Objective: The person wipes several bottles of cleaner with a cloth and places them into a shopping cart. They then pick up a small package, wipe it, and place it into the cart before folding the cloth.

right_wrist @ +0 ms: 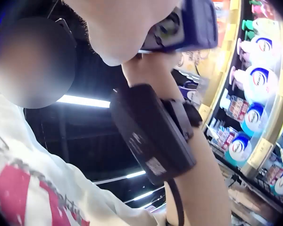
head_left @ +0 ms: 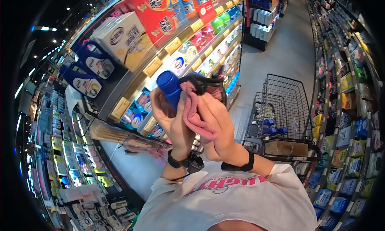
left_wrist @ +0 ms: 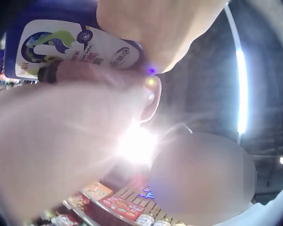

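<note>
Supermarket aisle, fisheye view. Tall shelving [head_left: 132,76] on the left, packed with cleaning products; upper boxes and far end cut off by the lens edge, small labels unreadable. More shelving [head_left: 353,110] down the right, blurred toward the rim.

Wire shopping cart [head_left: 284,110] parked in the aisle, just right of the raised hands. Holds several blue bottles [head_left: 272,131] and something brown on the lower deck, not identifiable.

White T-shirt [head_left: 232,203] with pink lettering at bottom centre, text partly cut off.

Blue bottle [head_left: 170,86] held up at chest height in front of the left-hand shelving, cap end toward the shelf. Lower body hidden behind both hands. White label with a green and blue graphic visible from the left wrist view [left_wrist: 70,44], print too blurred to read.

Left hand [head_left: 172,119] wrapped round the bottle from below, fingers curled on it. Left wrist view mostly washed out by glare and skin.

Right hand [head_left: 214,123] pressing a pink cloth [head_left: 192,110] against the bottle's side, fingers closed over the cloth. Fingertips hidden behind the fabric.

Black wrist-mounted cameras on both forearms; the left one [right_wrist: 153,134] fills the right wrist view.
</note>
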`<state>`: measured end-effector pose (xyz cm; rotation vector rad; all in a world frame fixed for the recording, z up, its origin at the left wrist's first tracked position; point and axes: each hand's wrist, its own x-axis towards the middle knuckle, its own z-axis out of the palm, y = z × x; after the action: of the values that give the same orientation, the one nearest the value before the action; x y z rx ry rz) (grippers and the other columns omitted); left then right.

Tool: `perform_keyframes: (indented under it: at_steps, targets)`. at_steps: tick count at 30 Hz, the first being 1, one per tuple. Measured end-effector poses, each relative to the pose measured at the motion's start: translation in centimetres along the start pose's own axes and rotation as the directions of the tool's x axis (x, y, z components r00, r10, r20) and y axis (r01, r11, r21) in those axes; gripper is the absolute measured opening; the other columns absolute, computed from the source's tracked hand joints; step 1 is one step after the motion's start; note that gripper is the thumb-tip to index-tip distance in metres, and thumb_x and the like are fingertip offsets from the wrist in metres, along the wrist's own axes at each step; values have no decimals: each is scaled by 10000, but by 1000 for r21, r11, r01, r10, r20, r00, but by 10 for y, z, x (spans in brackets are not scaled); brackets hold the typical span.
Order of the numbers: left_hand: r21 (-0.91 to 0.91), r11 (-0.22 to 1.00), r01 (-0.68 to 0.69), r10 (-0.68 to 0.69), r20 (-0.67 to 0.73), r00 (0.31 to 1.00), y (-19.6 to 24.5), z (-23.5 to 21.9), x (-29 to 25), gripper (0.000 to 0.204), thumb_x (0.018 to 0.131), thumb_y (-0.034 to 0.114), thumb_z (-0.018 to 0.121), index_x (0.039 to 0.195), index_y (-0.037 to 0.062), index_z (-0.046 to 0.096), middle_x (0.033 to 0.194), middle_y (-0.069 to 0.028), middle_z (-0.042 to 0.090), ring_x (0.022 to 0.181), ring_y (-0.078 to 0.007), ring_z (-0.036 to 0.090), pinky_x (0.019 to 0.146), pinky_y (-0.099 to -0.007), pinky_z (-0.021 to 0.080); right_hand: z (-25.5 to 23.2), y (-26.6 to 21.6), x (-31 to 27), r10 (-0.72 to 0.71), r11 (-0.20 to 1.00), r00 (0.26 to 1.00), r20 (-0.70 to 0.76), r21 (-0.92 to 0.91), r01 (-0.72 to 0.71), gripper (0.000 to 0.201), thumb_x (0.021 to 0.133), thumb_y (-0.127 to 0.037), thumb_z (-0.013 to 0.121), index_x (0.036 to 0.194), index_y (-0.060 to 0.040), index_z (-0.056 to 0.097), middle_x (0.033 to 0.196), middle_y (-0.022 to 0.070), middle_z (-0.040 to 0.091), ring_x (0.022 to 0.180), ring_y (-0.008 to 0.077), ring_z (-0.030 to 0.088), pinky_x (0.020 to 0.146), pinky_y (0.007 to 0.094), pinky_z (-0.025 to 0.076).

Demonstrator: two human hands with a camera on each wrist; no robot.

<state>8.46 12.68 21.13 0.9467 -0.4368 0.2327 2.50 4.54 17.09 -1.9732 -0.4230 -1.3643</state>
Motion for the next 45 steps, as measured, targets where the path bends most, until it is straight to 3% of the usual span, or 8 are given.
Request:
perform_keyframes:
  at_steps: [3, 10, 14, 25, 27, 28, 36, 45]
  targets:
    - [16, 1000, -1, 2, -49, 999, -5, 7, -1, 386, 890, 42, 759, 1188, 38, 514, 1125, -44, 550, 1042, -129, 563, 948, -290, 432, -16, -1, 11, 119, 972, 992, 35, 200, -123, 512, 915, -127, 573, 1350, 136, 514, 1361, 312, 532, 1247, 491, 529, 1069, 503, 414]
    - [190, 964, -187, 170, 101, 980, -23, 17, -1, 470, 829, 133, 846, 1159, 19, 530, 1074, -40, 521, 967, -129, 527, 897, -290, 421, -41, 12, 1, 129, 988, 991, 40, 77, -131, 366, 976, -115, 523, 1277, 81, 593, 1336, 281, 573, 1234, 478, 548, 1074, 492, 410]
    - [259, 935, -241, 214, 129, 968, -38, 21, -4, 453, 814, 139, 858, 1122, 16, 549, 1044, -35, 496, 939, -130, 507, 872, -288, 414, -43, 14, 1, 301, 899, 954, -8, 336, -281, 308, 1013, -147, 483, 1174, 70, 631, 1335, 278, 579, 1244, 479, 543, 1101, 511, 375]
    - [18, 1000, 12, -13, 58, 998, -16, 8, 42, 332, 911, 145, 766, 1159, 40, 571, 1042, -25, 610, 939, -105, 592, 844, -265, 483, -38, 43, -41, 300, 952, 951, 73, 38, -304, 407, 1044, -194, 437, 1331, 70, 555, 1335, 241, 582, 1211, 356, 583, 1066, 419, 424]
    - [-5, 997, 75, -75, 46, 996, -19, -3, 53, 363, 933, 245, 747, 1197, 63, 577, 1084, -43, 628, 960, -132, 630, 850, -292, 514, -38, 57, -50, 881, 255, 430, 198, 567, -783, 512, 1097, -348, 379, 1310, 84, 553, 1348, 185, 592, 1205, 256, 603, 1052, 360, 438]
    - [-3, 997, 77, -76, 48, 996, -20, -7, 55, 363, 933, 245, 747, 1197, 63, 577, 1084, -43, 628, 960, -132, 630, 850, -292, 514, -40, 64, -53, 888, 167, 403, 221, 662, -731, 524, 1097, -371, 388, 1359, 62, 523, 1333, 138, 604, 1199, 175, 606, 1051, 319, 443]
    - [-66, 915, 397, -382, 167, 909, -54, -4, 31, 307, 953, 222, 712, 1200, 72, 608, 1050, -26, 670, 938, -120, 657, 832, -267, 526, -50, 26, -4, 588, 555, 790, 173, 625, -549, 461, 1116, -264, 345, 1430, 53, 463, 1491, 153, 482, 1353, 190, 461, 1159, 325, 320]
    - [-75, 874, 481, -423, 369, 827, -71, 30, 1, 402, 911, 185, 765, 1217, -22, 605, 1049, -62, 687, 932, -115, 650, 864, -251, 506, -98, 44, -10, 719, 435, 662, 214, 604, -668, 440, 1119, -294, 335, 1334, 53, 500, 1327, 148, 588, 1260, 220, 565, 1104, 341, 411]
